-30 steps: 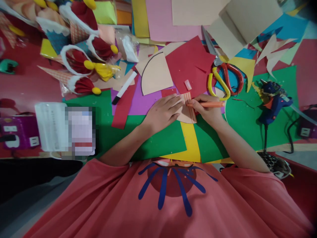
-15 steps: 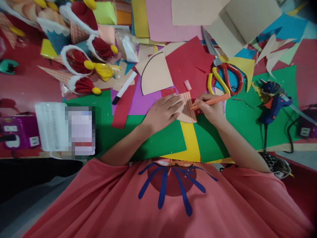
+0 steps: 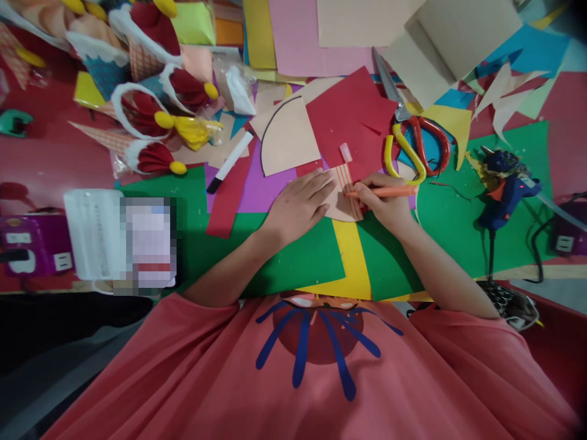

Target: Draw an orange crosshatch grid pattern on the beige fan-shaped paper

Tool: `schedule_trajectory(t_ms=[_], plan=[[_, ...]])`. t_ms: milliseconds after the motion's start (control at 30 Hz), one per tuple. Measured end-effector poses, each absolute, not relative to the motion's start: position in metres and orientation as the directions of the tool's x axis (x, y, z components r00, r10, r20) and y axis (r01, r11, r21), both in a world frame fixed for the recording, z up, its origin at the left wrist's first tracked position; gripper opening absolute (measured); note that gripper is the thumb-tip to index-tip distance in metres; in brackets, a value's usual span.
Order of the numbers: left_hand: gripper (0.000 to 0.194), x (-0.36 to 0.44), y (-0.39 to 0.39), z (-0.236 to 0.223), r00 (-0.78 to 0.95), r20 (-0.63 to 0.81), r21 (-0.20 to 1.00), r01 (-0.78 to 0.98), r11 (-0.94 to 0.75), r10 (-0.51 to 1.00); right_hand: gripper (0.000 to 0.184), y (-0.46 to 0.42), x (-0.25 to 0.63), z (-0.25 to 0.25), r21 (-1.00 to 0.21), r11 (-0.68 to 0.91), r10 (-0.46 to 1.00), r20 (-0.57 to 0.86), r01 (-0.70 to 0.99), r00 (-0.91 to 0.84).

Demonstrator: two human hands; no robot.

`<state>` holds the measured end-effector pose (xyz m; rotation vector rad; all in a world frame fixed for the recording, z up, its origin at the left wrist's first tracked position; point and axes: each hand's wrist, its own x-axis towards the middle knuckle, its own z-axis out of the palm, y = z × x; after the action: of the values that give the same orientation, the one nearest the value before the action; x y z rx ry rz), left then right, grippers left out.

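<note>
From the head view, your right hand (image 3: pixel 387 205) has a clenched writing grip on an orange marker (image 3: pixel 389 192), held low and nearly level so its tip meets the small peach paper piece (image 3: pixel 342 198) just left of that grip. Red stripes already run across the piece beside the tip, so the flat angle looks meant to keep the lines straight.

Your left hand (image 3: pixel 300 208) lies flat with fingers spread and grasps nothing; its fingertips press on the left part of the piece, seemingly to pin it against the pull of the marker.

The piece lies between your two hands on green and yellow sheets that cover the desk (image 3: pixel 55 159). Just beyond the marker grip lie the red-and-yellow scissors (image 3: pixel 415 146). A blue glue gun (image 3: pixel 504 189) stands well off to the right. A white marker (image 3: pixel 229 162) lies beyond your left hand.
</note>
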<state>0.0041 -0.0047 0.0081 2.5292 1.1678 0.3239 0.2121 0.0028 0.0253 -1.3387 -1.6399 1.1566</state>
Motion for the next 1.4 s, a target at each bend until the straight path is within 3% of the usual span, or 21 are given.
schedule_trajectory(t_ms=[333,700,867,1400], plan=[[0.042,0.0038,-0.0039,0.0078,0.644,0.065,0.408,0.680,-0.610,0.762,0.024,0.0034,0.2097,0.0285,-0.929,0.048,0.971,-0.042,0.368,-0.234],[0.041,0.0040,-0.0040,0.0080,0.646,0.068,0.373,0.691,-0.620,0.760,0.020,0.0020,0.2120,0.0306,-0.973,-0.004,0.976,-0.055,0.231,-0.212],[0.043,0.0034,-0.0042,0.0072,0.636,0.075,0.405,0.685,-0.606,0.768,0.025,-0.0004,0.2154,0.0294,-0.959,0.029,0.989,-0.013,0.282,-0.148],[0.044,0.0041,-0.0044,0.0066,0.618,0.058,0.392,0.708,-0.588,0.784,0.025,0.0004,0.2110,0.0301,-0.926,0.031,0.973,-0.058,0.376,-0.223]])
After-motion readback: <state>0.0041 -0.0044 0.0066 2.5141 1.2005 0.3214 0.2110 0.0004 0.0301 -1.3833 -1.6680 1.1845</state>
